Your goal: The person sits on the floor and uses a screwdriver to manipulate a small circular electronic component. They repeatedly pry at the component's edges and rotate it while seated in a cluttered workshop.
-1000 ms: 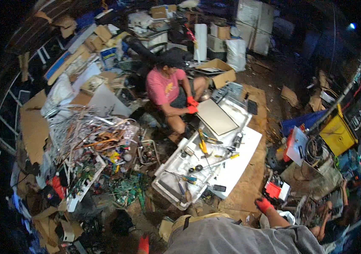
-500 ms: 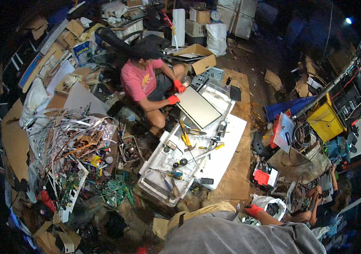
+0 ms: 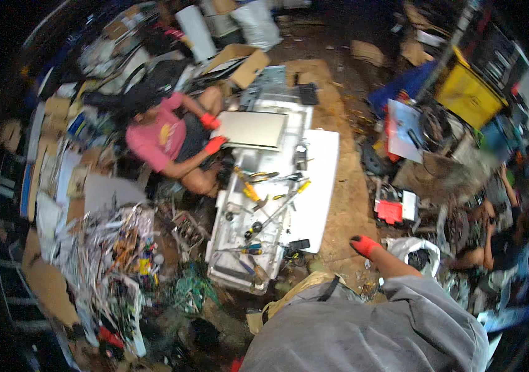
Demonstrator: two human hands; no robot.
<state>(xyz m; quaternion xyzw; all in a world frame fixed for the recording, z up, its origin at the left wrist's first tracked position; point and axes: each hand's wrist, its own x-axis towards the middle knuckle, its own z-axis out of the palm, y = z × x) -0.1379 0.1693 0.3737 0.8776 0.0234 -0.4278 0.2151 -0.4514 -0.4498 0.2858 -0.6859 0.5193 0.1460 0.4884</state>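
My right hand, in a red glove with dark fingertips, reaches out over the brown cardboard on the floor. Its fingers look loosely extended, and I see nothing held in them. A white bag stands just beside that forearm. Of my left hand only a bit of red glove shows at the lower edge, and its fingers are hidden. Ahead lies a white plastic casing bearing a yellow-handled hammer, pliers and several screwdrivers. A dark phone rests near a white panel.
Across the casing a crouching person in red gloves holds a flat, dark-edged panel. Metal strips and scrap heap up at left. At right are a red-and-white box, a yellow bin and another person.
My view has swung, shifting the scene leftward and upward. My right hand has moved forward from beside the white bag to over the cardboard. The other person's panel has turned.
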